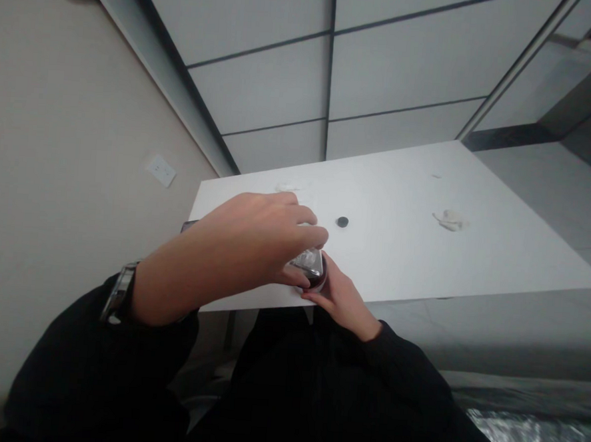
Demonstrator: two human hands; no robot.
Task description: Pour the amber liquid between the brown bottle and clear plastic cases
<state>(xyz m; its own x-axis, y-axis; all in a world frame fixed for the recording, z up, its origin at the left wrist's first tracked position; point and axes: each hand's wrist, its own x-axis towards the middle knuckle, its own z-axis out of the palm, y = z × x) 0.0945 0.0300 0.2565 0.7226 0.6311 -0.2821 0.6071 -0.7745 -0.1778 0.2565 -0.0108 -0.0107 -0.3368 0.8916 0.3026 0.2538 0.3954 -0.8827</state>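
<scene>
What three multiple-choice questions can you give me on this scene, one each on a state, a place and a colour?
1. How is the round dark object being handled? A) lying untouched B) held between the left hand and right hand C) held by the right hand alone
2. Where is the small black disc? A) in the left hand B) in the right hand C) on the white table
3. What colour are the sleeves? A) black B) white C) red

1 B: both hands touch it.
2 C: it lies beyond the hands.
3 A: both arms show black cloth.
</scene>
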